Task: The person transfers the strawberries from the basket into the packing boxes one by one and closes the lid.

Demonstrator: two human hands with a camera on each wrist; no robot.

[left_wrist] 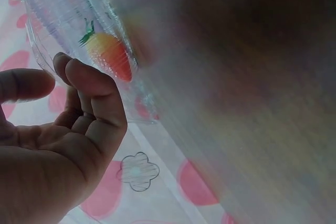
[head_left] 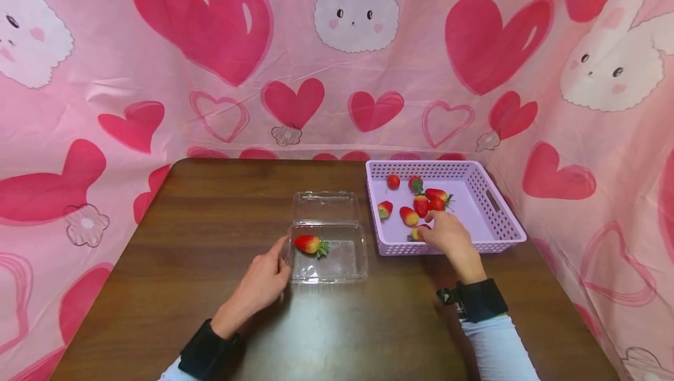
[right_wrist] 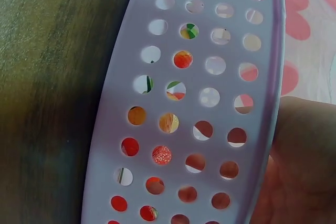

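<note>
Right hand (head_left: 449,234) over lilac perforated plastic basket (head_left: 468,198), thumb side meeting red-and-yellow strawberry (head_left: 418,234) at front; can't tell if pinched. Left hand (head_left: 262,277) touching clear plastic clamshell (head_left: 337,265), left rim; grip unclear.

We list at left one broad black wristband (head_left: 205,350) and a pale blue sleeve (head_left: 176,373). At right, we list a matching black band (head_left: 481,300), its small dark fitting (head_left: 447,297), and a matching sleeve (head_left: 500,349).

Cloth (head_left: 416,76) (hearts (head_left: 487,47), bunnies (head_left: 358,21)) curtains this table (head_left: 342,328) off, booth-like.
</note>
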